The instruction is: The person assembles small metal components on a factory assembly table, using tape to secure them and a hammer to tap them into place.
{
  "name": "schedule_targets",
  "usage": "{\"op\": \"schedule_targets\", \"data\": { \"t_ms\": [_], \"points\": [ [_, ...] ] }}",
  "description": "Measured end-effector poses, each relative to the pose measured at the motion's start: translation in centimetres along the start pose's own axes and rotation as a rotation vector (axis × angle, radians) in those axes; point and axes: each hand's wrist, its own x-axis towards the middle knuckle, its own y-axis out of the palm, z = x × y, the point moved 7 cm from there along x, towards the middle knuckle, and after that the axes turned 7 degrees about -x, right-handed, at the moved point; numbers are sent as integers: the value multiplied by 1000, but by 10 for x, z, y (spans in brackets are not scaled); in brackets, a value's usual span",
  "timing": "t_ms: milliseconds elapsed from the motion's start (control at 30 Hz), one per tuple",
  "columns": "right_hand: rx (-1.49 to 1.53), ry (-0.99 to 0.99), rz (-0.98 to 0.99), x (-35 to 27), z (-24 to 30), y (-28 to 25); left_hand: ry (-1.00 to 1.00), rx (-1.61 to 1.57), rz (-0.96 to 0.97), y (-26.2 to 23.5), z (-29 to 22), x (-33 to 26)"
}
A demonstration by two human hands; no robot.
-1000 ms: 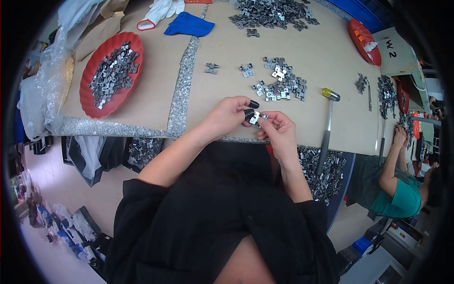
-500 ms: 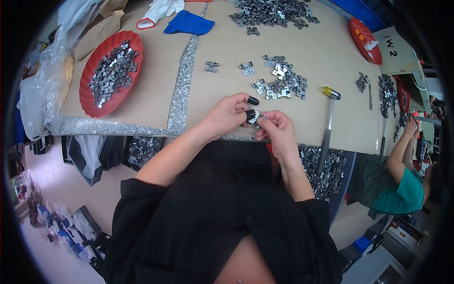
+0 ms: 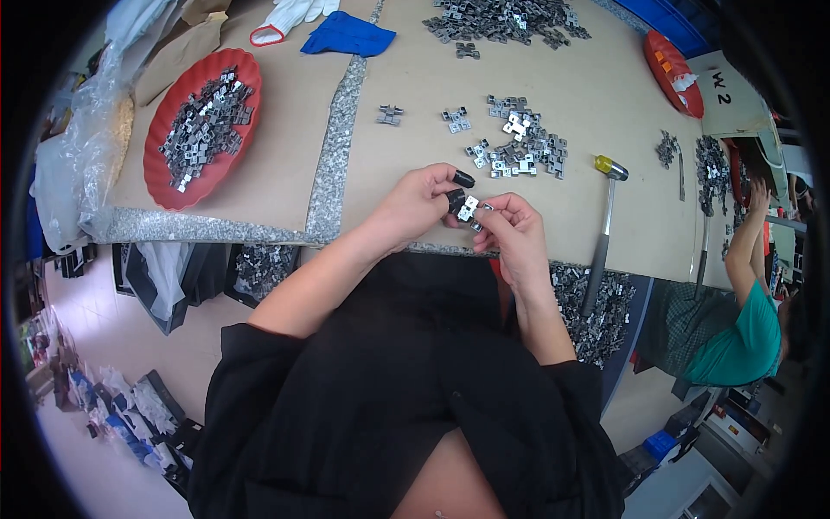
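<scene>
Close to the table's near edge, my left hand (image 3: 417, 206) and my right hand (image 3: 513, 228) hold a small silvery metal bracket (image 3: 469, 208) between them. Black coverings wrap the left thumb and forefinger; that thumb pinches the bracket's left end. My right thumb and fingers close on its other end, and part of another small metal piece shows at their tips. Just beyond my hands lies a loose group of similar brackets (image 3: 525, 156). One bracket (image 3: 389, 115) rests apart on the left, another (image 3: 456, 120) nearer the group.
A red scalloped dish (image 3: 158, 183) of metal pieces stands left. Right of my hands lies a yellow-headed hammer (image 3: 603, 221), its handle over the edge. Farther off are a heap of dark brackets (image 3: 506, 19), a blue cloth (image 3: 350, 35) and a white glove (image 3: 290, 16). A co-worker in green (image 3: 735, 346) is at right.
The bracket between my hands has turned and shows more of its bright face. My right hand has shifted slightly right. The co-worker's arms have risen.
</scene>
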Motion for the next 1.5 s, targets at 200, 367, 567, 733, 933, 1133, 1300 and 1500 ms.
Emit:
{"op": "schedule_targets", "data": {
  "t_ms": [200, 367, 567, 733, 933, 1133, 1300, 1500],
  "points": [
    [40, -29, -3, -3, -1, -3, -1, 2, -22, -3, 2, 0],
    [124, -30, -4, -3, -1, -10, -9, -15, -22, -2, -2, 0],
    [86, -51, 29, -4, -2, -8, 6, 29, -8, -3, 0, 2],
    [44, 4, 36, -2, -2, -3, 11, 24, -2, -2, 1, 1],
    [20, 21, -11, -2, -3, -3, 17, 81, 2, -1, 2, 0],
    [-30, 44, -3, -1, -3, -3, 20, 78, 2, 0, -1, -1],
    [-41, 65, 1, 1, -2, -3, 27, 50, 25, 3, -4, -3],
    [-205, 127, 82, -1, 12, -2, 21, 137, 47, -2, -1, -1]
  ]
}}
